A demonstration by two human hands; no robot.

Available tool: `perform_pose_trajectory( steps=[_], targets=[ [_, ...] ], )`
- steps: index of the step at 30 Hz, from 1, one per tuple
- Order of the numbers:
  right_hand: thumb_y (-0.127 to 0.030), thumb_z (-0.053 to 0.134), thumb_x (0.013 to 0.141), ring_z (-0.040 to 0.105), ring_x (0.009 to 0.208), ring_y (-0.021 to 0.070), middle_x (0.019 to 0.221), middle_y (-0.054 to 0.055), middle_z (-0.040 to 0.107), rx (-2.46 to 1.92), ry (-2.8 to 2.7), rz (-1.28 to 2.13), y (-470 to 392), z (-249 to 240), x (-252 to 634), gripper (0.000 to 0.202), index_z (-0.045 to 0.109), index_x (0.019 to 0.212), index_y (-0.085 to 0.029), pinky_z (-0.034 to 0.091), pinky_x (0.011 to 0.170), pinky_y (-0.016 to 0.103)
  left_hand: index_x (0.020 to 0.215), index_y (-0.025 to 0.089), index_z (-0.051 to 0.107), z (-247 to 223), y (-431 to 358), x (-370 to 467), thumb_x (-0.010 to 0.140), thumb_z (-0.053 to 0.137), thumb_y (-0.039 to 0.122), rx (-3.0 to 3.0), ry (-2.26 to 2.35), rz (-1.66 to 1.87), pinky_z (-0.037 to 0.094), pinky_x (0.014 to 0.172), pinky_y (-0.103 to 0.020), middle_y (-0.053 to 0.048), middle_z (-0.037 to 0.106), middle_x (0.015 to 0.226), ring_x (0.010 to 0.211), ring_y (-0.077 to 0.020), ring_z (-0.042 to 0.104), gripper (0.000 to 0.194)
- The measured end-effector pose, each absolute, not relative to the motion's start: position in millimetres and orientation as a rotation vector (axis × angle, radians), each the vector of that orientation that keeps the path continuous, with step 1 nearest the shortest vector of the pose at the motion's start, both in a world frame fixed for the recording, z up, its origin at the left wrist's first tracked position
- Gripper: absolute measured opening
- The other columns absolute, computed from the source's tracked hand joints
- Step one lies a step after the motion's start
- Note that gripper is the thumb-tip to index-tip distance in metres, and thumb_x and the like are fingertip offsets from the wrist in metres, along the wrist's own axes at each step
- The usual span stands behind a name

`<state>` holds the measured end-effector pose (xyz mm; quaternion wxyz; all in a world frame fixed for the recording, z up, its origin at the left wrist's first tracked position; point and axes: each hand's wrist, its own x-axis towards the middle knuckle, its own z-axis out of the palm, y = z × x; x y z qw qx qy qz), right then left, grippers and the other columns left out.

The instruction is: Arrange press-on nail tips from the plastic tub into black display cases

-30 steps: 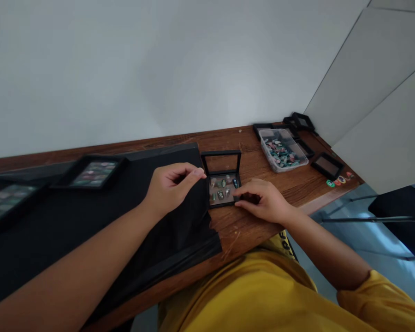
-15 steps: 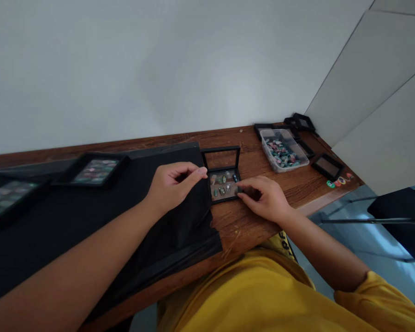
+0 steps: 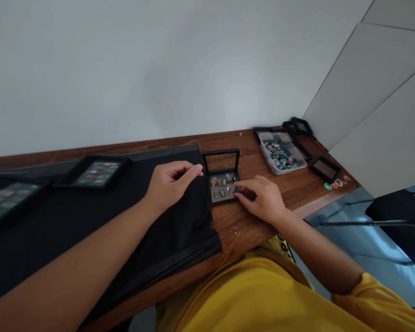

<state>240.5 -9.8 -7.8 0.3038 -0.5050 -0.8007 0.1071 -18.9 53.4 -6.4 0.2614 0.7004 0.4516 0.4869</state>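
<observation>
A small black case (image 3: 224, 202) lies on the wooden table with its framed lid (image 3: 221, 161) raised at the back. Several green, clear and dark nail-like pieces (image 3: 222, 192) sit in rows inside it. The fingertips of my right hand (image 3: 263, 197) pinch at the case's right edge, by a dark piece; what they grip there is too small to name. My left hand (image 3: 171, 184) hovers over the black cloth, left of the case, thumb and fingers pressed together. Whether something small is between them cannot be made out.
A clear plastic box (image 3: 280, 171) of many green and pink pieces stands right of the case. Black frames (image 3: 325, 169) lie around it, near round stickers (image 3: 335, 183). Two filled black cases (image 3: 97, 171) rest on the black cloth (image 3: 134, 221) at left.
My left hand has drawn back slightly to the left, away from the case. My right hand stays at the case's right edge, and the view has shifted a little.
</observation>
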Motion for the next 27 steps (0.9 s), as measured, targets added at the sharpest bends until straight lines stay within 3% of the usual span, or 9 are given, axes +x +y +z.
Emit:
perform_pose_trajectory(
  steps=[6,11,22,27],
  targets=[
    [-0.023,0.083,0.090,0.067,0.080,0.0177,0.083,0.003,0.075,-1.217,-2.030,0.484,1,-2,242,0.020,0.083,0.110,-0.022,0.052,0.081,0.032,0.067,0.026,0.077,-6,55,-20,0.089,0.065,0.061,1.934,1.254,1.284,0.042,0.051,-0.028,0.001,0.065,0.055,0.051,-0.0146,0.054,0.042],
    [-0.023,0.085,0.088,0.061,0.071,0.0144,0.079,0.000,0.068,-1.248,-2.038,0.691,14,-3,241,0.021,0.085,0.110,-0.022,0.048,0.074,0.029,0.066,0.026,0.078,-5,56,-20,0.086,0.068,0.054,1.909,1.250,1.285,0.041,0.052,-0.027,0.001,0.068,0.055,0.053,-0.0146,0.055,0.035],
    [-0.031,0.085,0.089,0.064,0.083,0.0187,0.084,0.003,0.070,-1.317,-2.151,0.540,15,-6,243,0.022,0.086,0.109,-0.023,0.049,0.084,0.034,0.066,0.025,0.078,-8,55,-21,0.088,0.066,0.053,1.982,1.245,1.219,0.046,0.054,-0.026,-0.001,0.073,0.061,0.056,-0.0159,0.061,0.038],
    [-0.029,0.088,0.086,0.065,0.081,0.0177,0.083,0.002,0.071,-1.297,-2.101,0.571,15,-8,244,0.023,0.085,0.107,-0.021,0.049,0.084,0.034,0.065,0.023,0.075,-2,47,-19,0.092,0.063,0.053,2.196,1.190,1.124,0.038,0.049,-0.025,0.001,0.066,0.054,0.046,-0.0130,0.053,0.041]
  ],
)
